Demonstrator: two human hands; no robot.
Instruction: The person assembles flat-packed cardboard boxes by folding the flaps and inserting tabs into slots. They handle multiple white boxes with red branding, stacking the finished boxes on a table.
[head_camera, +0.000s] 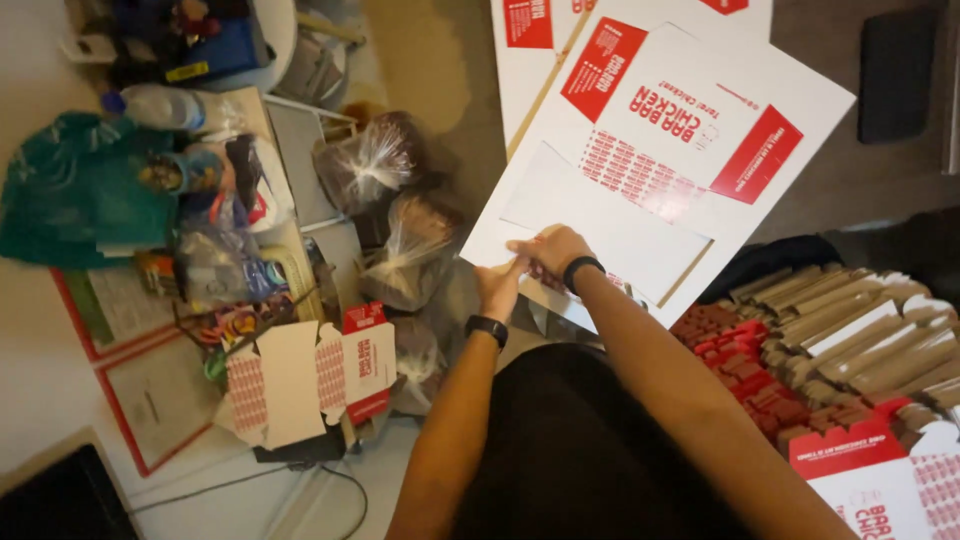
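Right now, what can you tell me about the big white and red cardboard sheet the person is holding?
The flat cardboard sheet is a box not yet folded, white with red panels and red print. It looks like thin card with cut flaps and crease lines. It lies tilted, overlapping another sheet like it. The left hand and right hand pinch its near edge together, fingers closed on it.
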